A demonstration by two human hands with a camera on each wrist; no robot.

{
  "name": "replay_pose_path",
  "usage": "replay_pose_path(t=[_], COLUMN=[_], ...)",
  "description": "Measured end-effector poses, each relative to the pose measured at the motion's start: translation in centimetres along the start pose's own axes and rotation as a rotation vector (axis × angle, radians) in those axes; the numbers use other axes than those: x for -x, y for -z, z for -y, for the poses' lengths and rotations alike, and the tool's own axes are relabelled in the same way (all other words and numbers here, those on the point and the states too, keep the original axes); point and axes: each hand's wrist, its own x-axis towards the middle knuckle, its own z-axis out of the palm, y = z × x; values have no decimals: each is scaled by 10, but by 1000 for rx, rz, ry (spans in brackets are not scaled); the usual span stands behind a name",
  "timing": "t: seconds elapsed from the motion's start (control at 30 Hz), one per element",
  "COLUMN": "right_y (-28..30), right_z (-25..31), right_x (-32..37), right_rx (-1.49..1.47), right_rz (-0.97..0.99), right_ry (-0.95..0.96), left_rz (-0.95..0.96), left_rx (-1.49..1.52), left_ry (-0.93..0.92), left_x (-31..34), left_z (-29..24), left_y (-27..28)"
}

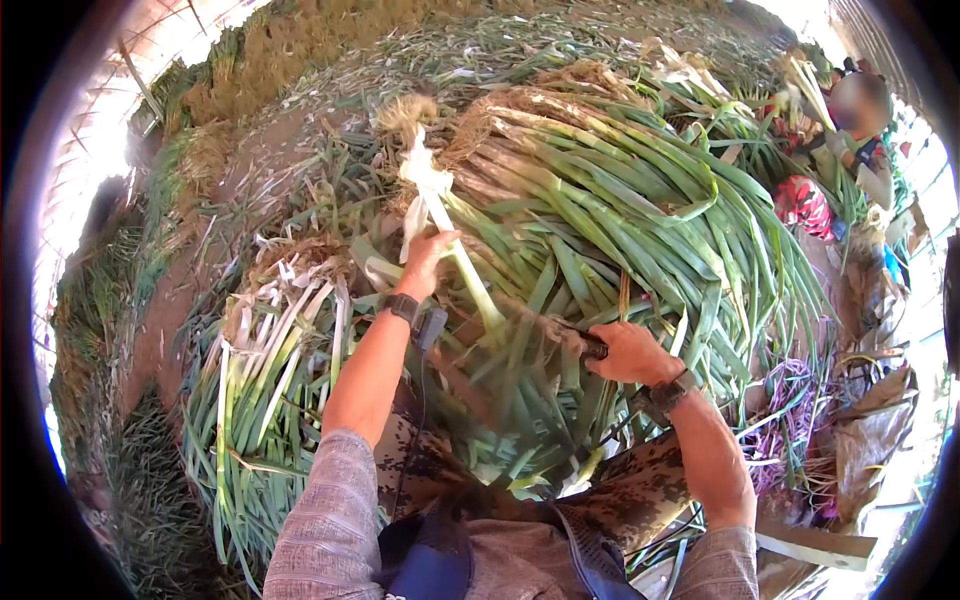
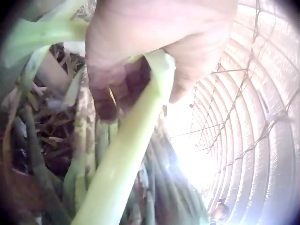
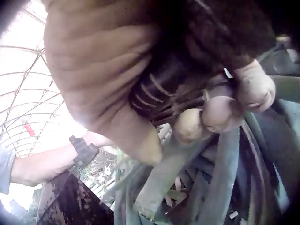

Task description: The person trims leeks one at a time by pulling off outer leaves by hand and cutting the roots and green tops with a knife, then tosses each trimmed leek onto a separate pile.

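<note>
In the head view my left hand (image 1: 425, 264) grips a leek (image 1: 472, 278) around its pale shank. The leek's hairy roots point away from me, and its lower end slants toward my knees. Seen from the left wrist, fingers and thumb wrap the smooth pale-green stalk (image 2: 123, 164). My right hand (image 1: 632, 354) holds a knife by its dark handle (image 1: 597, 346); the blade is blurred and extends left toward the leek. Grooves show on that handle (image 3: 157, 86) in the right wrist view, where the curled fingers and thumb enclose it. Cut green leaves (image 1: 520, 420) lie below both hands.
A large heap of leeks (image 1: 640, 210) lies ahead to the right. Trimmed leeks (image 1: 270, 370) are bunched at my left. Purple strings (image 1: 795, 410) lie to the right. Another person (image 1: 865, 140) sits at the far right. Leaf scraps cover the ground beyond.
</note>
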Motion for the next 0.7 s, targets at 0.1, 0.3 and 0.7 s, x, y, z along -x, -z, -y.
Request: replay_pose_path(t=[0.1, 0.3, 0.7], right_y=[3, 0, 9], right_z=[0, 3, 48], right_x=[1, -11, -48], right_rx=[9, 10, -85], right_rz=[-49, -328, -547], right_ry=[49, 108, 22], left_rz=[61, 12, 381], left_rx=[-17, 194, 290], left_ry=[-153, -214, 25], left_x=[8, 3, 25], left_z=[-27, -37, -4], left_y=[4, 8, -24])
